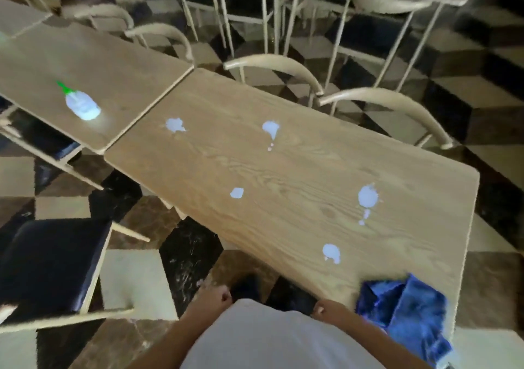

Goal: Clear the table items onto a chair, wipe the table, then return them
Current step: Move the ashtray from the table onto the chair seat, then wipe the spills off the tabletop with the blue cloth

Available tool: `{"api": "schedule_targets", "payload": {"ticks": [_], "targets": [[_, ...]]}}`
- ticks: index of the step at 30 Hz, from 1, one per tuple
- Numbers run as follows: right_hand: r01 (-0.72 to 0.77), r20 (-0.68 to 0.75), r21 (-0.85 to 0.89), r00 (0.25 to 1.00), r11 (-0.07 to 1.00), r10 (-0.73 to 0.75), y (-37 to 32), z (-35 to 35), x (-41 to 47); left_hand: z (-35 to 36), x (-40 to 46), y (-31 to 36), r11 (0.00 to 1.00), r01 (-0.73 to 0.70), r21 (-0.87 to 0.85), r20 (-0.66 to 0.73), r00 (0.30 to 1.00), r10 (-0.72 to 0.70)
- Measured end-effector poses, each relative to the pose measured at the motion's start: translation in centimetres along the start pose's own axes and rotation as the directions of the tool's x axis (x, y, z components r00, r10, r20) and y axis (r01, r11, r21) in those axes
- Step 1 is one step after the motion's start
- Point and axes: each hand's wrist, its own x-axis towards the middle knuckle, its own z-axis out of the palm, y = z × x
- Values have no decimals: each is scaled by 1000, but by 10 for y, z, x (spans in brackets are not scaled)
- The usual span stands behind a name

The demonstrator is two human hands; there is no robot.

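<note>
On the wooden tabletop (297, 170) sit pale blobs (367, 196); a crumpled blue cloth (408, 309) lies at its near corner. Both hands, left (217, 297) and right (329, 310), look curled, holding nothing, I think.

Both hands sit low and near, close against the person's own torso. The left hand (218, 297) is curled into a loose fist, knuckles pointing right, holding nothing, its bare forearm running down and left. The right hand (330, 310) is likewise curled with nothing in it, its forearm slanting down to the right. The two hands are apart.
</note>
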Motion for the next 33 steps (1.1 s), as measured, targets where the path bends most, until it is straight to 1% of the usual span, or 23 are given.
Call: {"api": "schedule_targets", "payload": {"ticks": [3, 5, 7, 9, 12, 13, 15, 17, 19, 23, 25, 26, 27, 29, 33], "targets": [[-33, -80, 122, 996, 992, 43, -7, -3, -5, -32, 30, 23, 981, -141, 137, 61, 989, 134], [-88, -134, 236, 983, 968, 122, -10, 1, -8, -50, 50, 38, 959, -216, 186, 130, 972, 194], [-130, -150, 266, 973, 955, 174, -15, 8, -12, -63, 66, 51, 934, -281, 222, 186, 952, 242], [-173, -193, 328, 950, 929, 245, -17, 18, -9, -72, 77, 63, 896, -360, 259, 192, 929, 318], [-234, -249, 461, 892, 856, 378, -26, 31, -9, -81, 85, 84, 825, -464, 322, 149, 885, 440], [-251, -257, 477, 877, 842, 406, -29, 34, -12, -81, 87, 91, 789, -508, 346, 134, 859, 494], [-281, -271, 504, 846, 817, 459, -33, 42, -18, -77, 91, 104, 708, -561, 429, 151, 817, 556], [-293, -266, 561, 821, 774, 504, -31, 52, -21, -68, 95, 114, 659, -561, 501, 177, 812, 556], [-305, -240, 600, 813, 740, 530, -25, 61, -22, -58, 97, 122, 647, -534, 544, 192, 830, 523], [-310, -223, 656, 792, 689, 568, -14, 71, -26, -43, 98, 125, 680, -478, 556, 243, 876, 417], [-302, -245, 672, 771, 676, 588, -6, 68, -28, -42, 99, 129, 703, -455, 547, 251, 890, 380], [-292, -294, 665, 744, 688, 600, 0, 65, -29, -41, 99, 133, 712, -443, 545, 239, 896, 375], [-283, -366, 651, 697, 705, 617, 9, 61, -30, -41, 99, 137, 723, -427, 544, 221, 903, 367], [-258, -504, 629, 583, 733, 637, 25, 50, -33, -38, 101, 144, 748, -394, 534, 188, 918, 350], [-192, -699, 560, 412, 806, 584, 68, 14, -33, -26, 122, 149, 782, -343, 520, 196, 939, 282]]}}
